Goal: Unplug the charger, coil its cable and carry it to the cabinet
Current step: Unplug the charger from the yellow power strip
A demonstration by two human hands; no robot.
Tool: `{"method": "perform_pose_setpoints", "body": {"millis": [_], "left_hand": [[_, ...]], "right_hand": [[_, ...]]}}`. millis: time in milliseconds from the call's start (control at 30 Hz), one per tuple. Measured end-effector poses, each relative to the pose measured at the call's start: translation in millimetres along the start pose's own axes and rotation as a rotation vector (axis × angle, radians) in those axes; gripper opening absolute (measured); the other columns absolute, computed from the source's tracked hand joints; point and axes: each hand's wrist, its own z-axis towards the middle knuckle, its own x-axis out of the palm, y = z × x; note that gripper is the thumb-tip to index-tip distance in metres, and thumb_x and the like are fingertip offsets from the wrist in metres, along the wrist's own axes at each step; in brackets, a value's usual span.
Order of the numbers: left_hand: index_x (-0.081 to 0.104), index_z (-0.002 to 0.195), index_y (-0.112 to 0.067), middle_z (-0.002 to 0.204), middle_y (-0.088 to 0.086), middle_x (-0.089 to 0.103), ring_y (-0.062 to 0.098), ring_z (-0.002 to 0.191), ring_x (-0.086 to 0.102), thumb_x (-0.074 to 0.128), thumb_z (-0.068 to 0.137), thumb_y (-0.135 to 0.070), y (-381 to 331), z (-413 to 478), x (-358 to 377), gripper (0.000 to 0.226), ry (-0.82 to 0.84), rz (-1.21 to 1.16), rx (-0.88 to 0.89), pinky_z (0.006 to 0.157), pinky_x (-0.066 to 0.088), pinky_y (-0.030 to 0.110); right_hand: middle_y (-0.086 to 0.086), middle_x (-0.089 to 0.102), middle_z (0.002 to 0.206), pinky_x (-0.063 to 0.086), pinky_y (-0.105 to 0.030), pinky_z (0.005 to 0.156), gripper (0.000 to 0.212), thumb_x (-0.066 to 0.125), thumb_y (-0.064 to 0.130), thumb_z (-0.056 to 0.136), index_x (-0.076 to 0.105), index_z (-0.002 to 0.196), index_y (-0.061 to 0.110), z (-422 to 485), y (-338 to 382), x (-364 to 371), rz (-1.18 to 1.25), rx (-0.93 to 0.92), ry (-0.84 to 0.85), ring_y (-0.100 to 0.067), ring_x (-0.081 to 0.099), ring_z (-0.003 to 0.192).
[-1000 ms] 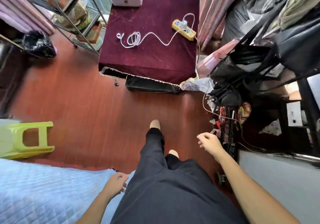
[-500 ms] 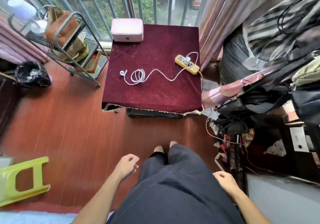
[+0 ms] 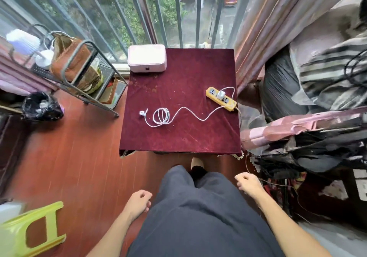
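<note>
A deep red velvety cloth (image 3: 178,129) with a soft, slightly scuffed nap covers the low table, and on it lie a smooth white rubbery charger cable (image 3: 184,111), a small glossy white plastic charger block (image 3: 220,94) and a yellow plastic power strip (image 3: 220,99). The reddish-brown wooden plank floor (image 3: 79,167) has a low sheen. The grey metal tube rack (image 3: 83,72) looks matt, the lime-green plastic stool (image 3: 29,235) smooth, and the black plastic bag (image 3: 41,106) crinkled and shiny.

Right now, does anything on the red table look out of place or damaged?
Nothing damaged. The white cable sprawls half-coiled across the red table, and the charger is plugged into the yellow power strip near the right edge.
</note>
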Motion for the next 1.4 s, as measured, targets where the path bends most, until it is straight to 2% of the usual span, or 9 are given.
{"method": "perform_pose_setpoints", "body": {"millis": [200,333,567,667,800,967,1167,1267,1400], "left_hand": [[0.066,0.105,0.006,0.070,0.011,0.062,0.018,0.046,0.048,0.053,0.103,-0.007,-8.7,22.9,-39.4,0.018,0.018,0.011,-0.108,0.046,0.034,0.022],[0.066,0.102,0.002,0.074,0.012,0.063,0.017,0.049,0.049,0.053,0.103,-0.008,-45.0,45.0,-55.8,0.016,0.023,-0.002,-0.071,0.043,0.037,0.020],[0.067,0.099,0.000,0.073,0.008,0.065,0.017,0.057,0.053,0.054,0.102,-0.010,-116.1,93.5,-43.1,0.017,0.118,0.061,0.057,0.058,0.045,0.026],[0.069,0.090,-0.011,0.072,0.002,0.068,0.014,0.060,0.057,0.057,0.099,-0.015,-159.1,109.9,-33.3,0.015,0.127,0.087,0.150,0.061,0.050,0.024],[0.067,0.086,-0.031,0.076,-0.012,0.069,0.004,0.071,0.062,0.059,0.094,-0.032,-222.9,142.0,-13.4,0.012,0.102,0.219,0.311,0.066,0.045,0.023],[0.065,0.096,-0.032,0.081,-0.014,0.064,0.008,0.075,0.060,0.055,0.098,-0.037,-288.9,206.8,24.3,0.012,0.109,0.243,0.446,0.067,0.043,0.025],[0.062,0.128,-0.018,0.117,0.007,0.061,0.023,0.106,0.059,0.066,0.095,-0.031,-348.5,295.1,76.5,0.036,-0.043,0.342,0.758,0.099,0.049,0.040],[0.046,0.148,-0.020,0.136,0.009,0.052,0.030,0.122,0.048,0.071,0.092,-0.034,-379.8,330.3,100.1,0.063,-0.080,0.437,0.923,0.108,0.043,0.045],[0.038,0.154,-0.027,0.133,0.008,0.048,0.027,0.119,0.045,0.075,0.086,-0.045,-392.9,364.7,122.5,0.080,-0.060,0.438,0.987,0.106,0.045,0.046]], "right_hand": [[-0.005,0.074,0.081,0.045,-0.024,0.060,0.016,0.062,0.020,0.102,0.075,0.095,0.014,17.7,92.3,3.8,0.053,-0.147,-0.017,-0.017,0.064,0.069],[-0.005,0.073,0.080,0.047,-0.028,0.065,0.016,0.063,0.020,0.102,0.075,0.094,0.014,16.2,108.1,14.8,0.107,-0.114,-0.020,-0.017,0.064,0.070],[-0.009,0.074,0.084,0.052,-0.036,0.075,0.020,0.063,0.014,0.101,0.072,0.083,0.019,26.6,121.5,25.6,0.136,-0.037,-0.069,-0.020,0.065,0.073],[-0.002,0.076,0.083,0.058,-0.041,0.087,0.018,0.063,0.024,0.100,0.072,0.084,0.027,40.9,150.9,10.4,0.089,-0.093,-0.109,-0.028,0.073,0.083],[0.002,0.077,0.098,0.059,-0.046,0.095,0.015,0.059,0.038,0.100,0.069,0.090,0.035,81.2,203.8,-16.1,0.019,-0.191,-0.145,-0.023,0.073,0.097],[0.006,0.072,0.103,0.058,-0.036,0.086,0.014,0.057,0.035,0.103,0.069,0.106,0.028,145.8,260.0,-39.5,-0.171,-0.363,-0.281,-0.009,0.067,0.089],[-0.004,0.069,0.098,0.051,-0.043,0.087,0.018,0.059,0.021,0.100,0.076,0.103,0.016,214.4,314.3,-56.5,-0.568,-0.743,-0.489,-0.027,0.065,0.093],[-0.004,0.075,0.103,0.048,-0.048,0.091,0.024,0.054,0.030,0.102,0.075,0.109,0.020,245.8,336.0,-57.4,-0.885,-0.766,-0.423,-0.033,0.068,0.102],[0.000,0.076,0.108,0.044,-0.038,0.075,0.030,0.048,0.040,0.104,0.072,0.115,0.026,275.9,335.1,-50.6,-1.058,-0.670,-0.231,-0.032,0.069,0.102]]}}
